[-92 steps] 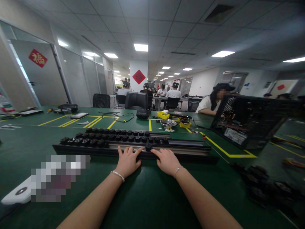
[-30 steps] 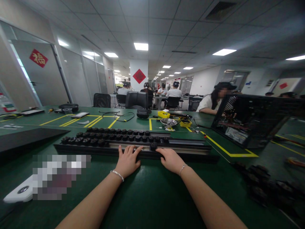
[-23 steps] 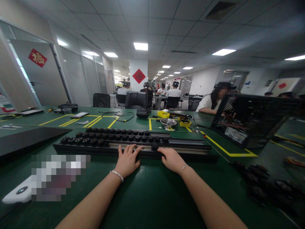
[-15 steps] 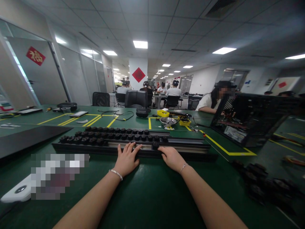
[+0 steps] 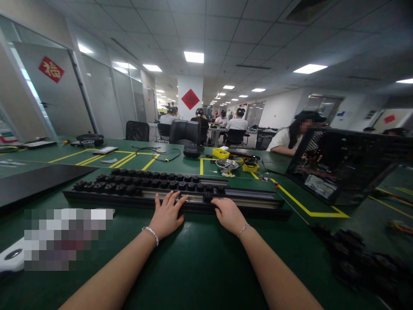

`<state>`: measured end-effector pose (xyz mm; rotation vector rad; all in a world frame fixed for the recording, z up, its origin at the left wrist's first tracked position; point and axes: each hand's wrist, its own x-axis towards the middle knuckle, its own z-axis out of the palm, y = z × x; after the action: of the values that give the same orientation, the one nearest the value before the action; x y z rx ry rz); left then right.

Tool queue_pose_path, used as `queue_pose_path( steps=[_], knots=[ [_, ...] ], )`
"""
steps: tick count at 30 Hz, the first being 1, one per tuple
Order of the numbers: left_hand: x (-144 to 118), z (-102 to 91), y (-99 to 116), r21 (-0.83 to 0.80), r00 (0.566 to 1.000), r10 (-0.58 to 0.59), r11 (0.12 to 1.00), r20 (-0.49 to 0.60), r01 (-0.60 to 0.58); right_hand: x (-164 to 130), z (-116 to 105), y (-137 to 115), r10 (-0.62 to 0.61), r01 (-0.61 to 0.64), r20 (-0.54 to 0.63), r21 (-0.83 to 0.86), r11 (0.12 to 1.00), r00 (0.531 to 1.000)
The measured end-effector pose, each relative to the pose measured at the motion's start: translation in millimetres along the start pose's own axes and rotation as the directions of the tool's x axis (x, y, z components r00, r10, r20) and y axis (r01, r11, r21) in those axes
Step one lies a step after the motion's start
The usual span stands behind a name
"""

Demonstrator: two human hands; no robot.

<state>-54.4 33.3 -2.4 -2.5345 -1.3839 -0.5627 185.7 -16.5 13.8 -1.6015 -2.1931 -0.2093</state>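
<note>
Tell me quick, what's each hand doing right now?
Left hand: open, fingers spread flat on the black rail.
Right hand: fingers curled at a small black knob on the rail; grip cannot be told.

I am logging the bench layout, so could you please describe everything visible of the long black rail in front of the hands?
The long black rail lies flat, crosswise on the green table. It looks like dark metal with silvery channels along its length. Rows of small black knob-like parts fill its left and middle stretches. The left hand rests fingers on its near edge; the right hand touches a black part beside it.
</note>
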Motion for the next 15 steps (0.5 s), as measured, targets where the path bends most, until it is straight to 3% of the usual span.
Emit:
queue_pose_path(
  steps=[7, 15],
  knots=[
    [1.4, 0.4, 3.1, 0.024, 1.0, -0.029, 0.999, -0.004, 0.029, -2.2, 0.2, -4.7, 0.05, -0.051, -0.014, -0.087, 0.995, 0.999],
    [1.6, -7.2, 15.4, 0.035, 0.991, -0.128, 0.991, 0.033, 0.127, -3.5, -1.4, -9.2, 0.09, -0.09, 0.004, -0.077, 0.993, 0.996]
  ],
)
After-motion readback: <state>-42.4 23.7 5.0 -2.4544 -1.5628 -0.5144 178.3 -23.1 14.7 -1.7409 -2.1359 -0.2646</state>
